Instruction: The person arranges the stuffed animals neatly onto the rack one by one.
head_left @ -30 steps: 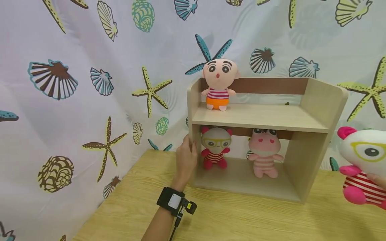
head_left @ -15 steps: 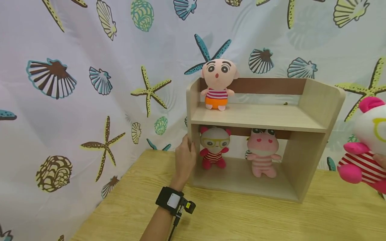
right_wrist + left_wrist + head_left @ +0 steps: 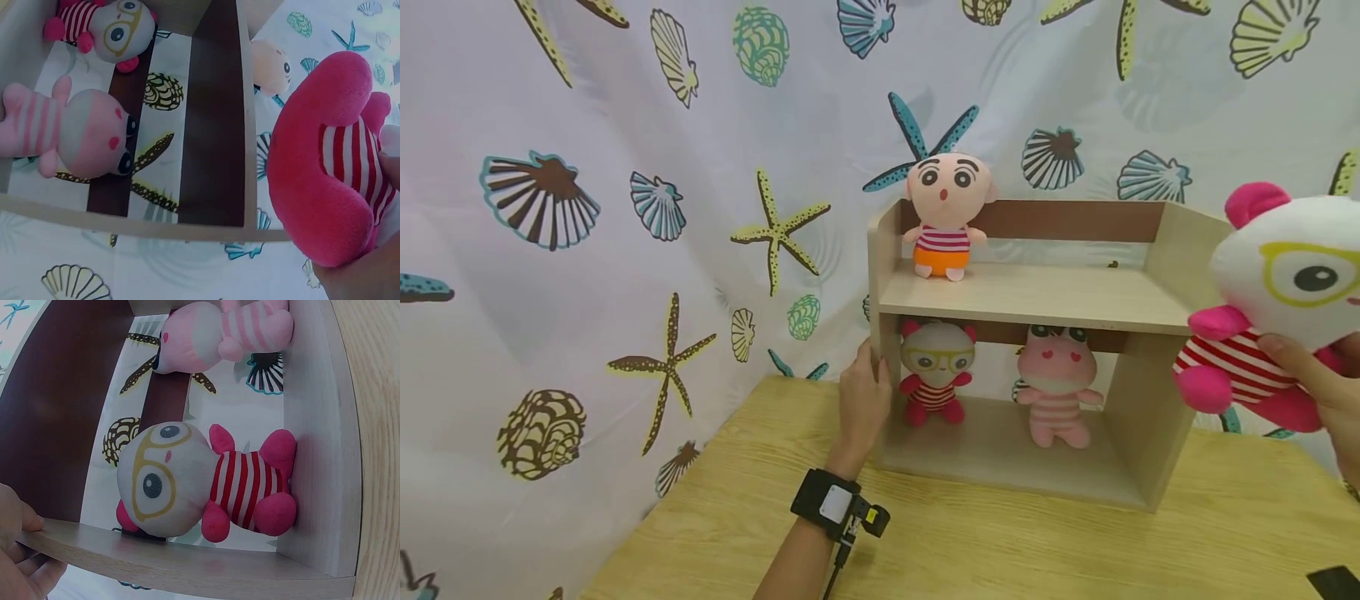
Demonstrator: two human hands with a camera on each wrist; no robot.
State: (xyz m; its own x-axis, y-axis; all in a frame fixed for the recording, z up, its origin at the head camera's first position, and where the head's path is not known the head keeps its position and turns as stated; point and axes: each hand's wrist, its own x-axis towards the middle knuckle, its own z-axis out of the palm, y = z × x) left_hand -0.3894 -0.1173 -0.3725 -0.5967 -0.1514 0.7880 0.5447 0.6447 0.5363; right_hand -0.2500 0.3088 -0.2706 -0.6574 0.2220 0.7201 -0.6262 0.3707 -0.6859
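My right hand (image 3: 1330,392) grips a plush panda (image 3: 1292,283) with yellow glasses and a red-striped body. The toy is in the air at the right, overlapping the shelf's right side in the head view; its pink legs (image 3: 312,169) face the right wrist camera. My left hand (image 3: 862,392) holds the left side panel of a two-tier wooden shelf (image 3: 1037,293), its thumb and fingers on either side of the board's edge in the left wrist view. A second plush panda (image 3: 934,371) sits inside the lower compartment at left, with a pink plush hippo-like toy (image 3: 1058,387) to its right.
On the upper tier's left end sits a plush boy doll (image 3: 945,217) in orange shorts. The shelf stands on a wood-grain table (image 3: 985,542). Behind it hangs a white curtain (image 3: 700,225) printed with shells and starfish. A dark object (image 3: 1333,582) shows at the lower right.
My right hand has raised the panda and brought it left, from the right edge of the head view toward the shelf. The left hand stays on the side panel.
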